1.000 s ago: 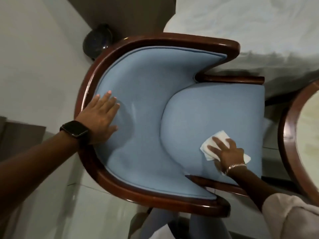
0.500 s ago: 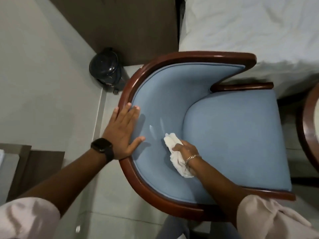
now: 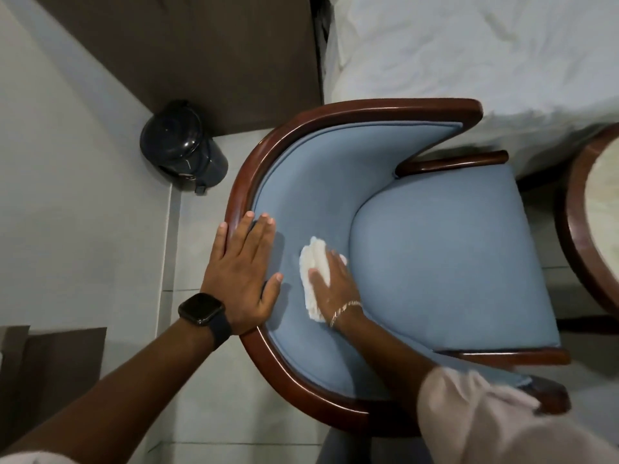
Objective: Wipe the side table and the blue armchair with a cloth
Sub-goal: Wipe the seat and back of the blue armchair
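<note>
The blue armchair (image 3: 435, 256) fills the middle of the head view, with a curved dark wooden rim and a blue padded back and seat. My right hand (image 3: 333, 279) presses a crumpled white cloth (image 3: 313, 262) against the inside of the blue backrest, left of the seat cushion. My left hand (image 3: 243, 272) lies flat, fingers spread, over the wooden rim and the edge of the backrest, holding nothing. The round side table (image 3: 576, 229) shows only as a dark wooden rim at the right edge.
A black lidded bin (image 3: 182, 145) stands on the tiled floor left of the chair. A bed with white sheets (image 3: 469, 45) lies behind the chair. A dark wooden panel (image 3: 201, 61) runs along the wall at the upper left.
My right hand carried the cloth from the seat cushion's front to the inner backrest and now lies flatter on it. My left hand stays on the rim. The view has shifted.
</note>
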